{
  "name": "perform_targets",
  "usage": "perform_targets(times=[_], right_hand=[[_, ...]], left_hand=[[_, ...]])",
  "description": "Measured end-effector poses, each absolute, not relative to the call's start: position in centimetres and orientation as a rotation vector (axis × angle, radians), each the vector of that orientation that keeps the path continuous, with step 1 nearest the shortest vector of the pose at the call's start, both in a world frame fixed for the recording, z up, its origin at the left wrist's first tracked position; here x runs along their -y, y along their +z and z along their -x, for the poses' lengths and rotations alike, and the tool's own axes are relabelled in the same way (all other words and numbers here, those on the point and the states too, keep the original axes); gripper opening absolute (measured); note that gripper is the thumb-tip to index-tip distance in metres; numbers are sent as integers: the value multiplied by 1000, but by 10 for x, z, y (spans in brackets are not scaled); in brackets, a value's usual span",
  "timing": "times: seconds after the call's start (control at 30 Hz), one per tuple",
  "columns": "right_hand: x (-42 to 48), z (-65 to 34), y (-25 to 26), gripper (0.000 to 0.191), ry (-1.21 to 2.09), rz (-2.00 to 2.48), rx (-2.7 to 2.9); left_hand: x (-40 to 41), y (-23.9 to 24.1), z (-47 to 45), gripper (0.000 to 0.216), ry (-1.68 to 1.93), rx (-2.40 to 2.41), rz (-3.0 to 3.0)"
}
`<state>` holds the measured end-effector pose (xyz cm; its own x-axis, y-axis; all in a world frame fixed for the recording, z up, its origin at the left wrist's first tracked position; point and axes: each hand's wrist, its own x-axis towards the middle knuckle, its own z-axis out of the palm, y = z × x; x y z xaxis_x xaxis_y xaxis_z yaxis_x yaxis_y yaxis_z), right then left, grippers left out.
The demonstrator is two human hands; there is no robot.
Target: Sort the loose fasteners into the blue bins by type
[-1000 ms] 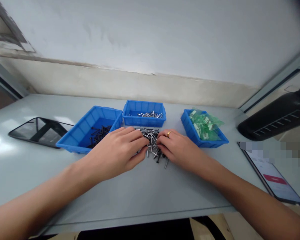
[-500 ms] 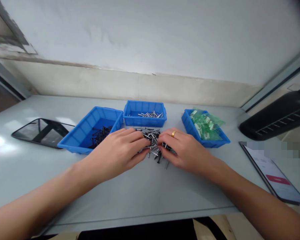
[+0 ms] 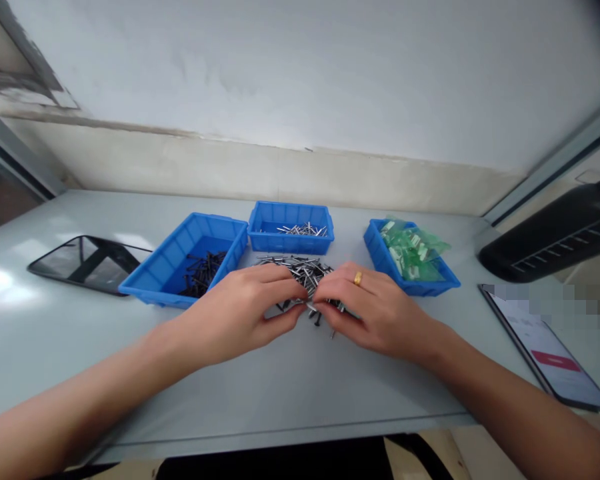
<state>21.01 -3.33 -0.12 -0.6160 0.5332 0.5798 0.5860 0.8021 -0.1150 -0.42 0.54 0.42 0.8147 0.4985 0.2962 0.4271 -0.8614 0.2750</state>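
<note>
A loose pile of silver and black nail-like fasteners (image 3: 307, 268) lies on the grey table between my hands. My left hand (image 3: 253, 300) is closed in a pinch at the pile's near left side; what its fingertips hold is hidden. My right hand (image 3: 367, 303), with a gold ring, is pinched closed opposite. A short bit of a silver nail-like fastener (image 3: 311, 306) shows at its fingertips, close to the left fingertips. A few fasteners stick out beneath the right hand.
Black fasteners fill part of the left blue bin (image 3: 155, 283). The middle blue bin (image 3: 290, 243) holds silver ones, and the right blue bin (image 3: 430, 288) green packets. A black-framed object (image 3: 80, 263) lies left. A phone-like screen (image 3: 555, 353) and black bottle (image 3: 545, 233) are right.
My hands have come closer together, the left moving right, and their fingertips now nearly meet at the pile's near side. Both pinches are tighter. The bins stay put.
</note>
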Motion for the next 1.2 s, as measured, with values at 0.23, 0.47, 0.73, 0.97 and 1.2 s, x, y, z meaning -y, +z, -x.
perform_targets(times=[0.23, 0.47, 0.73, 0.97, 1.2], right_hand=[[36, -208, -1, 10, -201, 692, 2378], [35, -208, 0, 12, -291, 681, 2383], [35, -212, 3, 7, -230, 707, 2342], [32, -216, 2, 7, -314, 860, 2287], [31, -211, -1, 14, -270, 917, 2308]], left_hand=[[-2, 6, 3, 12, 504, -619, -2673], [-3, 7, 5, 11, 516, -614, -2642], [-2, 9, 4, 12, 657, -652, -2651], [-1, 14, 4, 11, 984, -665, -2661], [-1, 12, 2, 14, 1054, -545, -2689]])
